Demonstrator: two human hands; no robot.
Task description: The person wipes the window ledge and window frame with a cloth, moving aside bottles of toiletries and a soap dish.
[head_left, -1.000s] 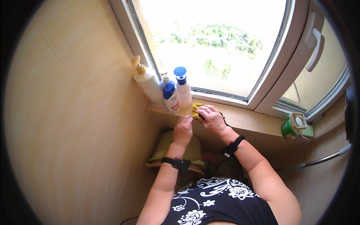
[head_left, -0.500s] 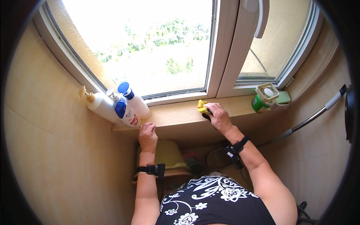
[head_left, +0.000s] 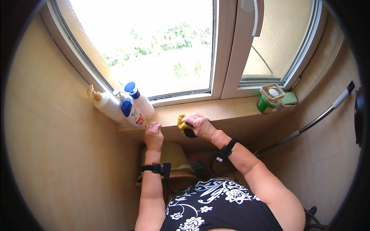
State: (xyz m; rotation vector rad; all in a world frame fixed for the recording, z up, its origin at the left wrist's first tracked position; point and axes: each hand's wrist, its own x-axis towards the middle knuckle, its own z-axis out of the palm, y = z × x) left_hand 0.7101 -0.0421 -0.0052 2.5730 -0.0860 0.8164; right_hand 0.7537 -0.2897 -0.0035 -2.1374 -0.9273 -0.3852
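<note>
My right hand (head_left: 200,127) is closed round a crumpled yellow cloth (head_left: 180,122) at the front edge of the tan window sill (head_left: 216,109). Below its palm shows a dark rounded piece I cannot name. Curled into a loose pinch, my left hand (head_left: 153,135) rests by the sill's front edge; whatever its fingers hold, if anything, is hidden. Just behind it stand three pump bottles at the sill's left end: a white one with a cream pump (head_left: 108,106), a white and blue one (head_left: 133,114), and a pale one with a blue top (head_left: 142,104).
To the right on the sill are a green container with a cream basket top (head_left: 266,104) and a box with a green sponge-like block (head_left: 289,99). A long handle (head_left: 316,123) leans along the right wall. Under the sill sits a yellowish tub (head_left: 172,156).
My right hand has moved left and toward me with the yellow cloth, from mid-sill to the front edge. My left hand stays nearly in place. The view has shifted slightly.
</note>
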